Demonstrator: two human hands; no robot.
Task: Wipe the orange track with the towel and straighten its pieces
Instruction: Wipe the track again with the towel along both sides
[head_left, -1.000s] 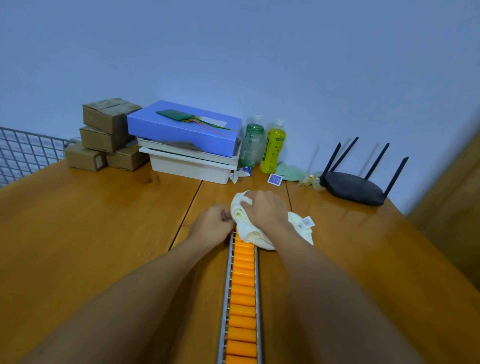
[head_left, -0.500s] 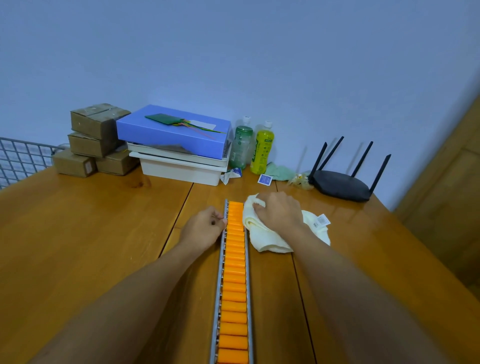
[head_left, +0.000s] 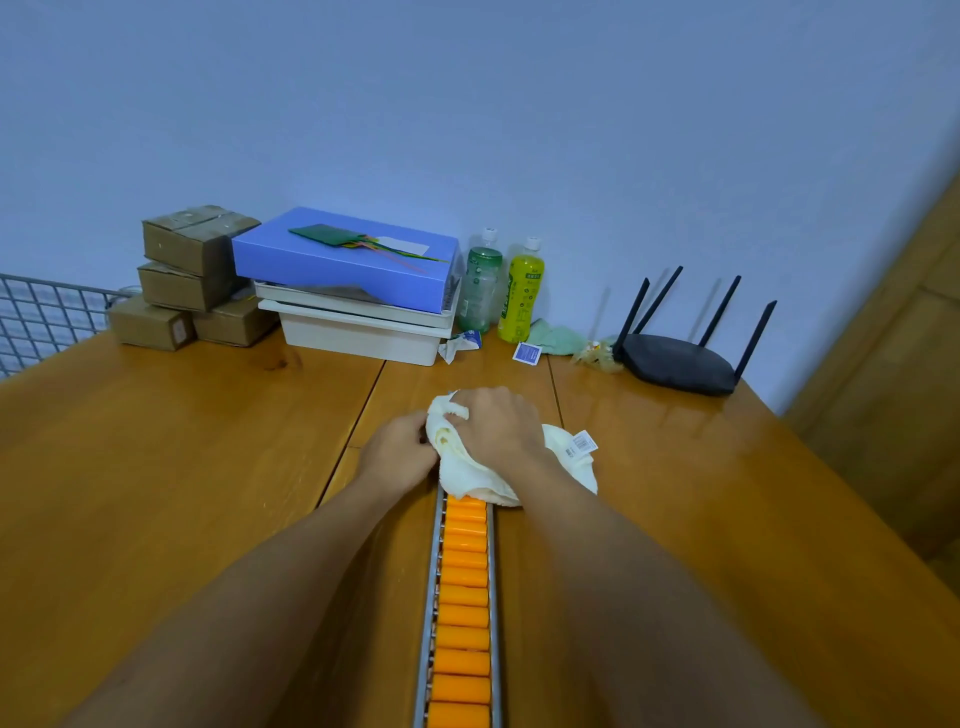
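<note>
A person's right hand (head_left: 498, 426) is gripping a bunched cream towel (head_left: 470, 480), fingers curled over it, and pressing it down on the far end of the orange track (head_left: 462, 597). The track is lying lengthwise on the wooden counter (head_left: 156, 467), running back from under that hand toward the camera between the two forearms. Its orange pieces are sitting in a close row between two grey metal rails. The left hand (head_left: 397, 452) is resting just left of the right one, touching the towel's edge beside the rail with its fingers curled under; whether it is pinching anything cannot be told. A tagged corner of the towel is spilling onto the counter to the right of the right hand. Beyond the hands, against the wall, a green bottle (head_left: 483, 280) and a yellow bottle (head_left: 522, 291) are standing side by side. A blue box (head_left: 343, 260) on white trays (head_left: 363, 332) and stacked cardboard boxes (head_left: 192, 275) are sitting farther left, and a black router (head_left: 675, 361) with four antennas is sitting off to the right.
</note>
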